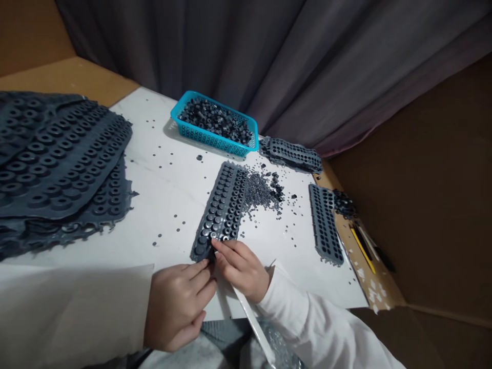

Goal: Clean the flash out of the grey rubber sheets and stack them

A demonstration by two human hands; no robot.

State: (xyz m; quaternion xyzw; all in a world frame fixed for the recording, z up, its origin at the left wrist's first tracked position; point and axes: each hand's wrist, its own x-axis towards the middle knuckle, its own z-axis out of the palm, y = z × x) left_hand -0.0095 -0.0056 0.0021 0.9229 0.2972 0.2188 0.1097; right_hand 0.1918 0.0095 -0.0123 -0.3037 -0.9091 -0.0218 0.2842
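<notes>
A dark grey rubber sheet (pixel 226 197) with rows of round moulded bushings lies on the white table in front of me. My right hand (pixel 244 269) is closed around a long thin white stick (pixel 253 323), its fingertips at the sheet's near end. The stick runs down past the table edge; its upper tip is hidden by the fingers. My left hand (pixel 180 302) is closed at the sheet's near edge, its fingertips beside the right hand's. What lies under those fingers is partly hidden.
A pile of moulded rubber sheets (pixel 57 159) covers the left side. A blue basket (pixel 251 148) full of small black parts stands at the back. Small discs (pixel 257 192) lie heaped beside the sheet. Perforated sheets (pixel 326 225) and a yellow cutter (pixel 363 250) are at right.
</notes>
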